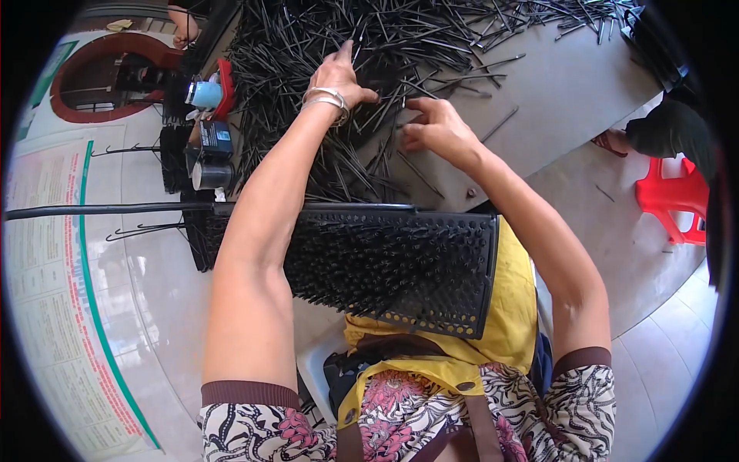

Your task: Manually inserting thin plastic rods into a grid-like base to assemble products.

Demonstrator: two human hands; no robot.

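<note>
My left hand (pixel 336 79) lies on a large heap of thin black sticks (pixel 300 46), its thumb spread away from the stretched fingers. A bracelet circles that wrist. Just right of it, my right hand (pixel 437 132) hovers at the heap's near edge with curled fingers. Whether a stick is between those fingertips is too small to make out. Below both hands, a black perforated rack (pixel 490 269) rests over my lap on a yellow apron (pixel 517 277). Many of its holes are filled with short black pieces standing close together; a row of holes along the near edge shows yellow through.
Left of the heap are a red basket (pixel 225 88), a light blue cup (pixel 205 95), a dark box (pixel 215 137) and a metal can (pixel 212 175). Black hooked wires (pixel 138 229) stick out at left. A red stool (pixel 671 192) and another person's leg (pixel 671 132) are at right.
</note>
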